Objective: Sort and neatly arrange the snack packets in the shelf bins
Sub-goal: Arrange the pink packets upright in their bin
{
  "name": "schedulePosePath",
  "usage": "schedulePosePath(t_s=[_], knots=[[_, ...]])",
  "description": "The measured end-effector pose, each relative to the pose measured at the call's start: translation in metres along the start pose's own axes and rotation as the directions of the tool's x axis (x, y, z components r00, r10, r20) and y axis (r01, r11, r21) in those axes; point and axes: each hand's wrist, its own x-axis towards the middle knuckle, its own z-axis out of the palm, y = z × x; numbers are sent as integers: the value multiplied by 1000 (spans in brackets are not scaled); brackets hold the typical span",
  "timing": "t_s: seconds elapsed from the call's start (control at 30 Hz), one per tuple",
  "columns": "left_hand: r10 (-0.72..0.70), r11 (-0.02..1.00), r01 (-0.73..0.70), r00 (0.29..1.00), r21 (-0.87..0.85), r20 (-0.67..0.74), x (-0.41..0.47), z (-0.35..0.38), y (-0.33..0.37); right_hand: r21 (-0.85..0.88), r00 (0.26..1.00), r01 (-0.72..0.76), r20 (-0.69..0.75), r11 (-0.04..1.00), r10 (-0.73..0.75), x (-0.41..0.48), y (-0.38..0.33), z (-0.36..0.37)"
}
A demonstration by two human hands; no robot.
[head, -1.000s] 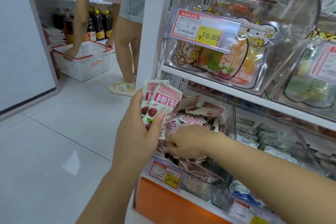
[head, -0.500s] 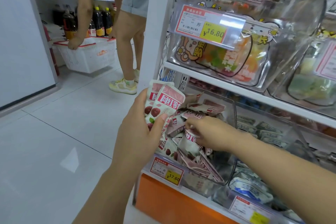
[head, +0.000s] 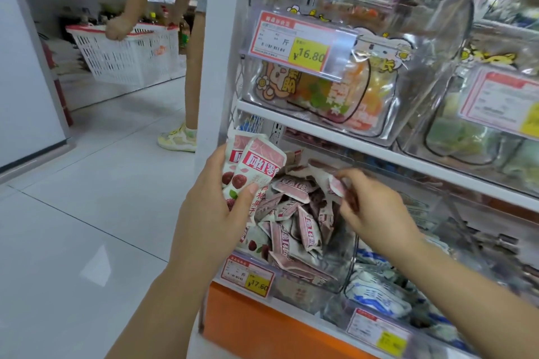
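The left forearm (head: 163, 300) runs bare from the 6 o'clock edge up to the wrist, the right forearm (head: 466, 291) bare from the 4 o'clock corner (skin only, right to the frame's edge). The left hand (head: 210, 213) shows a short-cut thumbnail (head: 253, 188); the right hand (head: 376, 216) has blurred fingers (head: 347, 176).

Motion smears the fingers of the right hand (head: 376, 213) where they pinch a pink packet (head: 335, 183). The left hand (head: 215, 207) covers the lower part of the stack of packets (head: 256, 163) it grips. Fine print on the price tag (head: 248, 274) below the left hand is unreadable. Beyond the left hand, the top edge cuts off another person (head: 194, 81) above the waist.
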Motion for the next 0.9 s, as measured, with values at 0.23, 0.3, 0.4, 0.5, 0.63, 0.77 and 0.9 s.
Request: schedulePosePath(t_s=[0.23,0.3,0.4,0.5,0.63,0.77,0.9], knots=[[5,1000,-5,1000,-29,-2,0,2,1,-310,996,26,86,950,1,39,12,38],[8,999,-8,1000,-40,-11,0,1,0,-208,978,-39,194,977,80,52,17,47],[7,999,-7,1000,-41,-16,1,-2,-1,-220,965,-61,235,974,113,67,24,60],[7,1000,-8,1000,-22,-22,3,-6,-3,-237,917,35,393,971,62,71,24,50],[14,1000,-15,998,-18,-57,3,-13,-7,-137,961,35,276,990,4,53,1,30],[55,998,-58,992,-19,-111,1,-19,-5,248,921,234,252,940,-296,43,-40,38],[52,997,-59,989,-46,-135,1,-18,-5,231,820,387,357,893,-448,58,-59,71]])
